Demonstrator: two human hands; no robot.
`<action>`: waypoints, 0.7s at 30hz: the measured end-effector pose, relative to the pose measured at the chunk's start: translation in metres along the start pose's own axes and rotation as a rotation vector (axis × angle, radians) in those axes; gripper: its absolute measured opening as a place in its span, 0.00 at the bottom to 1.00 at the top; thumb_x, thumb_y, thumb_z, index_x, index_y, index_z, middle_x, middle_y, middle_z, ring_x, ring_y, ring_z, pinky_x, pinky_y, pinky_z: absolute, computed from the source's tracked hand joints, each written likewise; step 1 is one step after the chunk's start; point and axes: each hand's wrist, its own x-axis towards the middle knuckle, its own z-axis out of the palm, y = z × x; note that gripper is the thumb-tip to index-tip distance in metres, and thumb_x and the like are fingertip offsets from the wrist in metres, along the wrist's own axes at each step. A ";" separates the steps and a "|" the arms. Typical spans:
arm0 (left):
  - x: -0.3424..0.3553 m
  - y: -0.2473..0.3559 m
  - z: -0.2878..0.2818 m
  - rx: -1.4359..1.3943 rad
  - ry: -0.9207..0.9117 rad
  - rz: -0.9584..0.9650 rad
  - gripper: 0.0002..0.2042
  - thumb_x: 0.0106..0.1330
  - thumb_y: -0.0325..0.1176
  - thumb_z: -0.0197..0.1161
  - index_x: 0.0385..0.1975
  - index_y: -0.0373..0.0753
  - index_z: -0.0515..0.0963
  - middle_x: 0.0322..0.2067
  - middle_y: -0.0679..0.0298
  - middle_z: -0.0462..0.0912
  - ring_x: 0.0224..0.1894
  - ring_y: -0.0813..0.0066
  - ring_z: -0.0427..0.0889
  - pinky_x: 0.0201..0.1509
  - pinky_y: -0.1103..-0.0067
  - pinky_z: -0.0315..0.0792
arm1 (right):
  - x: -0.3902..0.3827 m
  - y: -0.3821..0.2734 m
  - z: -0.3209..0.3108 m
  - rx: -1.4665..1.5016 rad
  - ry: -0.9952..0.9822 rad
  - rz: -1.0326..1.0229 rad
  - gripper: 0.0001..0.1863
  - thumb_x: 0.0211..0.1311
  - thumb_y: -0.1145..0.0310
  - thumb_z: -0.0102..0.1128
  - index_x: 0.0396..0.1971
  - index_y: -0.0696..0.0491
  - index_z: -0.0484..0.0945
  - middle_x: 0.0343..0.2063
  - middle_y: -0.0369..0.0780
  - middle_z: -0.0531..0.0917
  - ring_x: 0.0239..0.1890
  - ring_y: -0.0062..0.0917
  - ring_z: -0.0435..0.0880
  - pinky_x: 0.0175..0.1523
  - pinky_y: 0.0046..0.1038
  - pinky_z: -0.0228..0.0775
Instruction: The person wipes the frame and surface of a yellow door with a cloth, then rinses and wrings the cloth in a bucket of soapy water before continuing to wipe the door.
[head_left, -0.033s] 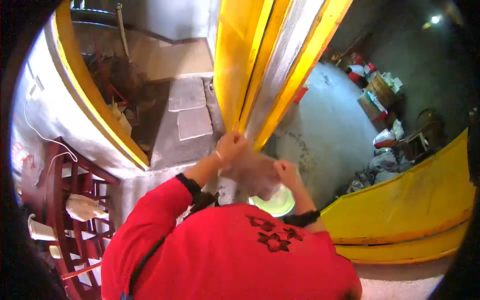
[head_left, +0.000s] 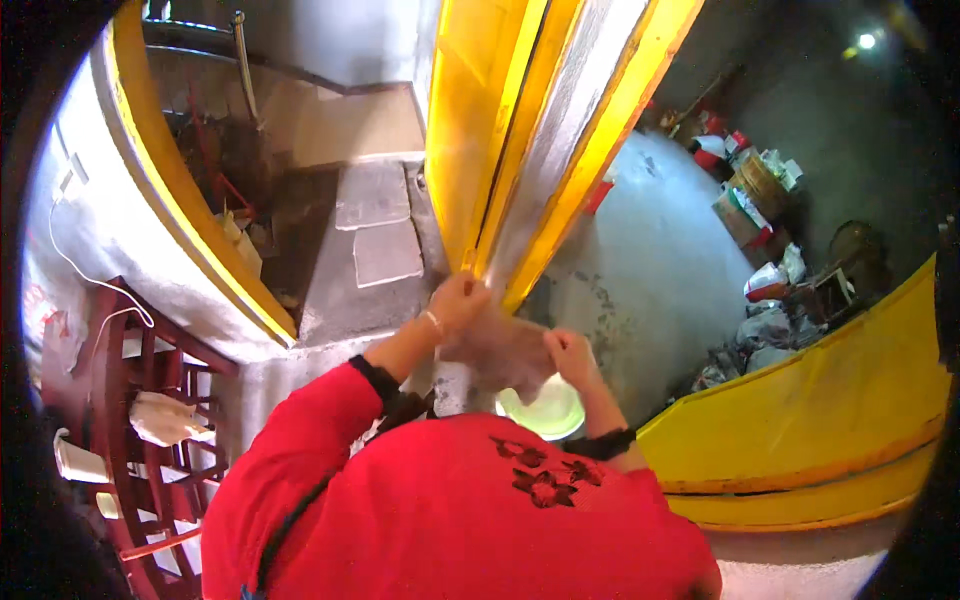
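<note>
- Head view, looking down: a person in a red top (head_left: 420, 530) stretches a cloth (head_left: 500, 352) between two bare hands, with a round, pale green basin (head_left: 571, 424) as the landmark below.
- The cloth is greyish brown with a pinkish tint, looks soft and thin, and hangs slightly crumpled with an uneven lower edge; blur hides its weave.
- It lies above and to the left of the basin, its lower part close to the basin's far rim; whether they touch cannot be told.
- The left hand (head_left: 459, 303), farther up and left of the basin, has its fingers curled closed on the cloth's upper left end.
- The right hand (head_left: 571, 358), just beyond the basin's right side, is folded into a loose fist on the cloth's right end, thumb along the top.
- Between the two hands, the cloth spans the gap and sags below the fingers.
- Faint reddish marks (head_left: 38, 303) far to the left of the basin are too blurred to read.
- Dark flower shapes (head_left: 545, 487) decorate the top, nearer the wearer than the basin.
- Beyond the basin rises a yellow door frame (head_left: 563, 215); a yellow panel (head_left: 800, 400) stands to its right.
</note>
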 end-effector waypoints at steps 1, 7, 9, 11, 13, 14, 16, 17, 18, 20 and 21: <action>0.000 -0.005 0.001 0.001 0.007 0.017 0.13 0.54 0.41 0.63 0.26 0.37 0.73 0.20 0.69 0.70 0.24 0.82 0.68 0.27 0.79 0.66 | -0.002 -0.009 -0.002 0.046 0.032 0.045 0.15 0.60 0.62 0.51 0.19 0.59 0.70 0.15 0.32 0.67 0.22 0.13 0.64 0.27 0.21 0.60; 0.001 0.004 -0.017 -0.012 -0.290 0.065 0.22 0.53 0.43 0.63 0.44 0.34 0.73 0.27 0.56 0.80 0.29 0.69 0.79 0.32 0.75 0.72 | 0.010 -0.060 -0.030 0.279 0.136 0.019 0.15 0.58 0.64 0.52 0.18 0.58 0.66 0.14 0.31 0.62 0.22 0.12 0.61 0.25 0.21 0.56; 0.006 -0.010 -0.012 0.018 -0.339 0.101 0.16 0.56 0.42 0.60 0.38 0.37 0.77 0.26 0.56 0.80 0.29 0.66 0.80 0.33 0.74 0.72 | 0.015 -0.062 -0.027 0.132 0.094 -0.055 0.14 0.58 0.63 0.53 0.24 0.59 0.71 0.16 0.44 0.72 0.20 0.23 0.71 0.28 0.27 0.64; 0.007 0.005 -0.009 0.146 -0.265 0.064 0.13 0.57 0.43 0.57 0.27 0.40 0.80 0.28 0.57 0.80 0.31 0.60 0.79 0.35 0.71 0.71 | 0.014 -0.058 -0.024 0.136 0.134 -0.128 0.14 0.59 0.61 0.53 0.27 0.58 0.74 0.20 0.47 0.77 0.24 0.33 0.78 0.30 0.31 0.67; 0.006 0.021 -0.022 0.364 -0.160 0.418 0.12 0.59 0.41 0.56 0.27 0.38 0.78 0.29 0.55 0.78 0.34 0.56 0.76 0.39 0.69 0.70 | 0.008 -0.048 -0.021 0.107 0.112 -0.009 0.15 0.59 0.61 0.51 0.22 0.58 0.69 0.17 0.47 0.69 0.19 0.30 0.66 0.27 0.30 0.62; 0.005 0.031 -0.025 0.422 -0.094 0.625 0.12 0.60 0.39 0.55 0.27 0.36 0.77 0.29 0.54 0.78 0.35 0.55 0.76 0.40 0.68 0.70 | 0.002 -0.040 -0.017 0.074 0.117 -0.019 0.14 0.59 0.61 0.51 0.23 0.57 0.71 0.19 0.47 0.72 0.20 0.32 0.69 0.29 0.31 0.64; 0.004 0.021 -0.020 0.361 -0.013 0.680 0.11 0.61 0.37 0.54 0.27 0.35 0.75 0.28 0.53 0.77 0.34 0.55 0.76 0.39 0.68 0.70 | 0.001 -0.040 -0.017 0.049 0.132 -0.060 0.14 0.60 0.61 0.50 0.25 0.57 0.72 0.20 0.48 0.74 0.22 0.34 0.73 0.30 0.31 0.65; 0.004 0.016 -0.018 0.281 0.056 0.699 0.10 0.62 0.36 0.53 0.28 0.34 0.73 0.27 0.53 0.76 0.33 0.55 0.76 0.38 0.69 0.70 | 0.001 -0.044 -0.018 0.088 0.069 -0.061 0.14 0.58 0.60 0.53 0.28 0.57 0.73 0.23 0.48 0.75 0.25 0.34 0.76 0.33 0.30 0.67; 0.002 0.022 -0.016 0.299 0.056 0.718 0.10 0.62 0.36 0.53 0.28 0.34 0.73 0.27 0.53 0.76 0.33 0.55 0.76 0.38 0.69 0.70 | 0.000 -0.048 -0.021 0.128 0.011 -0.055 0.15 0.56 0.58 0.55 0.31 0.57 0.74 0.25 0.47 0.77 0.29 0.34 0.79 0.36 0.30 0.68; -0.003 0.045 -0.009 0.008 0.083 0.340 0.08 0.62 0.33 0.53 0.32 0.34 0.73 0.29 0.54 0.76 0.33 0.62 0.77 0.37 0.72 0.70 | 0.001 -0.055 -0.034 0.186 0.003 -0.043 0.17 0.53 0.57 0.58 0.35 0.56 0.74 0.28 0.47 0.78 0.32 0.36 0.79 0.38 0.30 0.69; -0.002 0.054 -0.007 0.021 0.084 0.354 0.08 0.62 0.33 0.53 0.32 0.34 0.73 0.29 0.54 0.76 0.33 0.62 0.77 0.37 0.72 0.70 | 0.002 -0.053 -0.041 0.233 -0.031 -0.020 0.21 0.50 0.55 0.62 0.38 0.55 0.74 0.30 0.47 0.79 0.35 0.37 0.79 0.41 0.30 0.69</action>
